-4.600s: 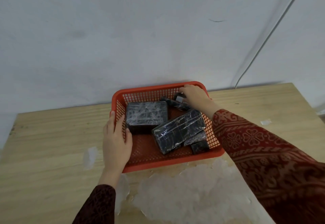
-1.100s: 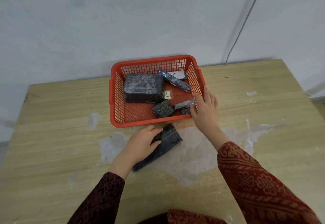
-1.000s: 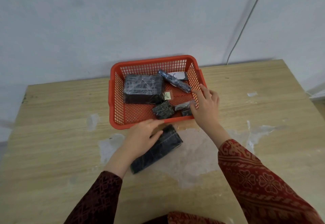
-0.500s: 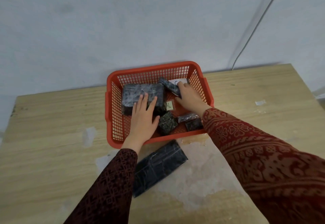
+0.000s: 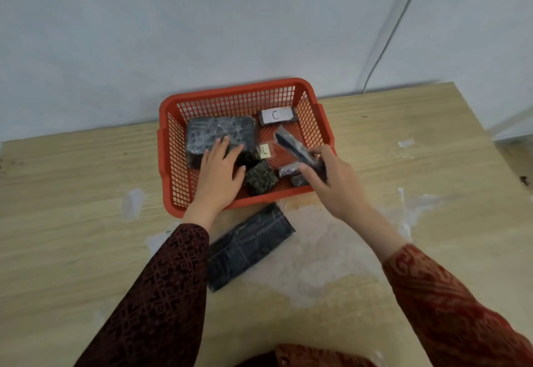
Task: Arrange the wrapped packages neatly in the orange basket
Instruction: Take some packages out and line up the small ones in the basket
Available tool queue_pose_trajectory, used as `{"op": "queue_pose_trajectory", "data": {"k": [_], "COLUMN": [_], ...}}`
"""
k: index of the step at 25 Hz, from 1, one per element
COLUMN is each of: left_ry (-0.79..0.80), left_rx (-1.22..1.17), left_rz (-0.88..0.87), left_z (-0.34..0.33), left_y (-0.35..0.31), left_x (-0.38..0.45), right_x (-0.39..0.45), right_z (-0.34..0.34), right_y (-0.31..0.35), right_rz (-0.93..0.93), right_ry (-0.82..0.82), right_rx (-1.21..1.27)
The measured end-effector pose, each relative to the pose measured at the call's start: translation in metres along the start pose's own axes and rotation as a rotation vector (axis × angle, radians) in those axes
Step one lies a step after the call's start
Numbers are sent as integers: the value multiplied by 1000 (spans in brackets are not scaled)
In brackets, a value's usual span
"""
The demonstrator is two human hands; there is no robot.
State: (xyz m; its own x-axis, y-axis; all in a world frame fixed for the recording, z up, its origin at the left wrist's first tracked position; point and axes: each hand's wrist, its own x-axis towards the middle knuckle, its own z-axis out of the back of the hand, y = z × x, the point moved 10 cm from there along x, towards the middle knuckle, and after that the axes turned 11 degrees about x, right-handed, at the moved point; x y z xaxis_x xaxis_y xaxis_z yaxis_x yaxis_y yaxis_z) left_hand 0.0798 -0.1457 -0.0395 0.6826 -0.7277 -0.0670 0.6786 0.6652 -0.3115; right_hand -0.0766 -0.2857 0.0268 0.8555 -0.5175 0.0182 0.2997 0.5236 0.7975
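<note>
The orange basket stands at the table's far edge against the wall. Inside lie a large black wrapped block, a small dark cube, a package with a white label marked C, and small wrapped pieces. My left hand rests flat on the large block's near edge, fingers spread. My right hand is closed around a long thin wrapped package, lifted over the basket's right side. A flat black wrapped package lies on the table in front of the basket.
The wooden table carries white tape or glue patches in front of the basket. A small yellow label lies on the basket floor. A grey wall rises right behind, with a cable running down it.
My right hand has taken hold of the long thin package at the basket's back and pulled it toward the right front. The label marked C is now uncovered. My left hand stays on the large block.
</note>
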Motion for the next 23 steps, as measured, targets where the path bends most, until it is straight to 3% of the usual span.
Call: {"op": "queue_pose_trajectory", "data": {"k": [4, 7, 11, 14, 20, 23], "left_ry": [-50, -110, -209, -282, -403, -435], "left_rx": [57, 147, 303, 341, 364, 349], "left_rz": [-54, -84, -97, -86, -81, -62], "left_z": [8, 9, 13, 16, 21, 21], "left_y": [-7, -9, -14, -15, -17, -15], "left_x": [-45, -71, -81, -83, -87, -87], "right_x": [-86, -121, -124, -118, -50, 14], "right_z": [-9, -26, -47, -43, -21, -60], "right_y": [-54, -99, -115, -98, 16, 31], "right_rz": [-131, -251, -282, -224, 164, 117], "right_ry": [-37, -68, 31, 56, -31, 127], "right_rx": [121, 13, -171, -385, -21, -76]}}
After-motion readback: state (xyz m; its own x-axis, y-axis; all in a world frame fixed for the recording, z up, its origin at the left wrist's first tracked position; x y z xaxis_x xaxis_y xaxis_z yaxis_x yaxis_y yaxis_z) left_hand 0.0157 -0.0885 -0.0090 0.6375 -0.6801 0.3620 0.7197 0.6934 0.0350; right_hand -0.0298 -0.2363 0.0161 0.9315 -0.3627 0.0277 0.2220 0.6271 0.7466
